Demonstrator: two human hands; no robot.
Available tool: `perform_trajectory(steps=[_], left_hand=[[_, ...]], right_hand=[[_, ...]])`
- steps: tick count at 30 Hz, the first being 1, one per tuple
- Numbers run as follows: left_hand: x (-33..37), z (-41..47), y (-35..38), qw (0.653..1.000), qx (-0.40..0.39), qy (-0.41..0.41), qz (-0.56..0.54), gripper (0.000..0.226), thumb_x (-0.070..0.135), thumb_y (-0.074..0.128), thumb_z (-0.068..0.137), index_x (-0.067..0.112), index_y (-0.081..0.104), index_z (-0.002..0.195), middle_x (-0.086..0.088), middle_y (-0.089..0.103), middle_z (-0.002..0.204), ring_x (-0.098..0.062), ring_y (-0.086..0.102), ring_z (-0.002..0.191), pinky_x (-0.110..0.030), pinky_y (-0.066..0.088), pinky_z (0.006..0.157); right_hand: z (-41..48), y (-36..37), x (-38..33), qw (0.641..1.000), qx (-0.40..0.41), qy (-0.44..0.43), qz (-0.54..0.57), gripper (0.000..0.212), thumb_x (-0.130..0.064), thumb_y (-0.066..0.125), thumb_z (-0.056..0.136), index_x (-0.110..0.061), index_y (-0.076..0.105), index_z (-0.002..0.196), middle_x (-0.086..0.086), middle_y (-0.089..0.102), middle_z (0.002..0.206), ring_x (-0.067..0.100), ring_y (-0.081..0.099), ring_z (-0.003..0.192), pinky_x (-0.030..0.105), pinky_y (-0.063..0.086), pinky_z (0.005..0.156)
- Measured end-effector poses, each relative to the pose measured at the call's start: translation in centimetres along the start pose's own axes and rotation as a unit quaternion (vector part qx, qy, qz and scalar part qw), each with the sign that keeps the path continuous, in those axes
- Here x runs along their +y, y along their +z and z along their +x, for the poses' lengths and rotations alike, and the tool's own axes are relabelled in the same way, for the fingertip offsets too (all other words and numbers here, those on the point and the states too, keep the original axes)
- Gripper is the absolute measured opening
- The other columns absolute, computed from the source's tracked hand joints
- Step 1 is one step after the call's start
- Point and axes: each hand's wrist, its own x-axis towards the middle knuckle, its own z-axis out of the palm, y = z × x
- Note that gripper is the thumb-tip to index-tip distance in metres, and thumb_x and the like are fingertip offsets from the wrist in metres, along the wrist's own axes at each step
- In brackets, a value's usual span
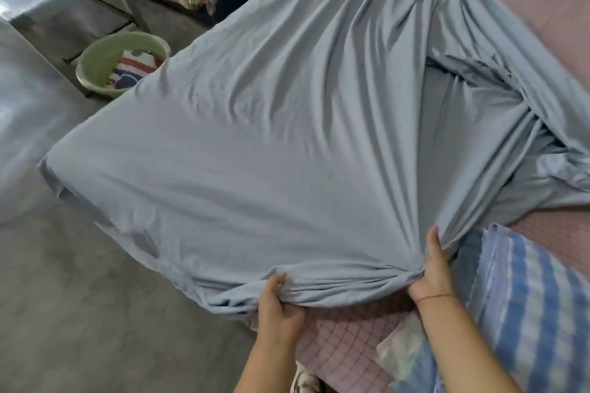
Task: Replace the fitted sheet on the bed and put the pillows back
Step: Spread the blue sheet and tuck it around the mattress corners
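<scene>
Both hands, left hand [277, 298] and right hand [431, 274], are gripping the grey fitted sheet's [271, 124] bunched near edge, its length stretching away across the bed [348, 344].

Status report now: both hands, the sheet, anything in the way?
Left hand and right hand grip bunched near edge of grey sheet. Left corner covered; right side heaped, pink mattress bare. Blue checked pillow beside right hand.
</scene>
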Motion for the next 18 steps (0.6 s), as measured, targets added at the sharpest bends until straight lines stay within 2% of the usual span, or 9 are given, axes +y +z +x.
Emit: perform_trajectory(steps=[2,5,6,8,10,11,12,15,18], left_hand=[[0.4,-0.3,0.3,0.999,-0.031,-0.006,0.043,0.041,0.023,0.058,0.085,-0.003,0.062,0.117,-0.027,0.067,0.113,-0.039,0.07,0.091,-0.053,0.058,0.077],[0.2,-0.3,0.3,0.996,-0.018,-0.021,0.079,0.045,0.03,0.061,0.089,0.0,0.061,0.122,-0.025,0.065,0.12,-0.039,0.066,0.104,-0.054,0.05,0.092],[0.1,-0.1,0.3,0.996,-0.004,-0.025,0.08,0.044,0.03,0.061,0.09,0.001,0.061,0.123,-0.025,0.066,0.118,-0.039,0.066,0.102,-0.055,0.05,0.092],[0.1,0.3,0.0,0.997,0.04,-0.021,0.064,0.041,0.028,0.059,0.093,0.0,0.06,0.123,-0.025,0.071,0.102,-0.038,0.07,0.085,-0.054,0.057,0.074],[0.2,0.4,-0.2,0.997,0.063,-0.013,0.029,0.036,0.024,0.054,0.097,-0.001,0.057,0.124,-0.025,0.072,0.082,-0.037,0.071,0.067,-0.051,0.057,0.05],[0.3,0.4,-0.2,0.997,0.077,-0.01,0.015,0.034,0.022,0.052,0.098,0.0,0.056,0.124,-0.025,0.071,0.077,-0.037,0.07,0.062,-0.049,0.055,0.043],[0.5,0.5,-0.4,0.996,0.089,-0.007,0.012,0.031,0.021,0.051,0.099,0.0,0.057,0.122,-0.025,0.07,0.074,-0.037,0.069,0.059,-0.048,0.053,0.039],[0.5,0.4,-0.8,0.995,0.092,-0.013,0.033,0.027,0.018,0.047,0.101,-0.004,0.059,0.109,-0.026,0.069,0.067,-0.038,0.068,0.054,-0.045,0.05,0.034],[0.3,0.5,-0.9,0.994,0.095,-0.021,0.046,0.026,0.015,0.045,0.101,-0.002,0.057,0.115,-0.025,0.068,0.065,-0.039,0.065,0.072,-0.045,0.05,0.034]], right_hand=[[0.0,-0.1,-0.1,0.999,0.006,0.015,-0.03,0.041,-0.03,0.051,0.095,-0.021,0.079,0.068,0.004,0.075,0.08,0.018,0.072,0.069,0.035,0.058,0.051],[0.4,-1.0,0.0,0.996,0.082,0.0,-0.041,0.048,-0.018,0.051,0.097,-0.02,0.076,0.056,0.0,0.073,0.068,0.014,0.07,0.06,0.028,0.056,0.046],[0.3,-1.1,0.1,0.995,0.09,-0.011,-0.03,0.05,-0.016,0.05,0.098,-0.019,0.076,0.055,-0.001,0.072,0.066,0.013,0.07,0.058,0.027,0.055,0.047],[0.3,-1.1,0.2,0.995,0.097,-0.015,-0.016,0.044,-0.011,0.046,0.1,-0.017,0.075,0.068,-0.003,0.071,0.063,0.009,0.067,0.052,0.029,0.057,0.056],[0.2,-0.7,0.3,0.994,0.111,-0.019,-0.018,0.022,-0.008,0.043,0.101,-0.013,0.062,0.09,-0.003,0.068,0.065,0.008,0.065,0.049,0.032,0.054,0.071],[-0.4,0.1,0.2,0.991,0.129,-0.009,-0.022,0.017,-0.008,0.042,0.101,-0.012,0.057,0.093,-0.004,0.067,0.065,0.01,0.064,0.05,0.032,0.05,0.077],[-0.2,0.0,0.3,0.99,0.138,-0.006,-0.031,0.017,-0.012,0.042,0.102,-0.012,0.056,0.091,-0.004,0.067,0.063,0.012,0.064,0.051,0.032,0.048,0.08],[-1.0,-0.4,0.4,0.991,0.132,0.021,-0.025,0.019,-0.028,0.047,0.099,-0.014,0.059,0.094,0.001,0.071,0.061,0.018,0.068,0.054,0.04,0.052,0.063],[-1.3,-1.1,0.3,0.987,0.156,0.0,-0.033,0.013,-0.026,0.053,0.097,-0.017,0.06,0.091,0.004,0.068,0.075,0.022,0.064,0.068,0.042,0.053,0.072]])
